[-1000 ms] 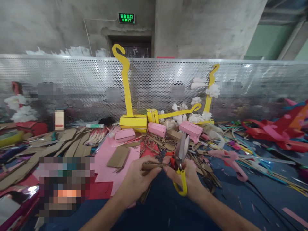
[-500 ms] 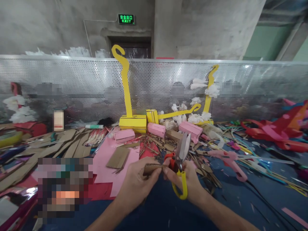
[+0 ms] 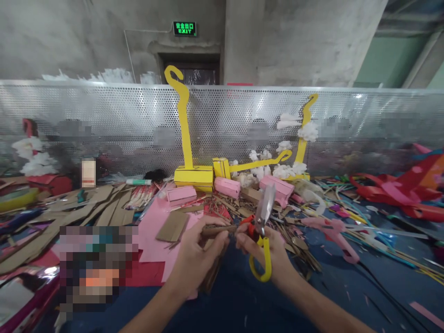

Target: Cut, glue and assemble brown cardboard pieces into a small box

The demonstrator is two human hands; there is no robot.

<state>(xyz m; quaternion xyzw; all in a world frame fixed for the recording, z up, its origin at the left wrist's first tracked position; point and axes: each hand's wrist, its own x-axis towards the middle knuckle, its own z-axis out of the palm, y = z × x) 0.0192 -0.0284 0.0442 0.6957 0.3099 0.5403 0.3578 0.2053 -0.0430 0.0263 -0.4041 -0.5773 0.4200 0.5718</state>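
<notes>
My left hand is closed on a piece of brown cardboard, pinched between thumb and fingers. More of the brown cardboard shows below that palm, partly hidden by the hand. Scissors with one yellow and one red handle are in my right hand, blades pointing up and away. The right thumb and fingertips are close to the cardboard's right end; whether they touch it I cannot tell. Behind the hands lie pink boxes and a yellow box with a tall hooked strip.
Cardboard strips cover the left side. Pink paper lies beside my left hand with a cardboard rectangle on it. At the right rests a pink glue gun with a black cord. A perforated metal panel closes off the back.
The cardboard in my left hand has turned, and a lower part now shows beneath the palm. Both hands have drawn slightly apart. The scissors stay in my right hand.
</notes>
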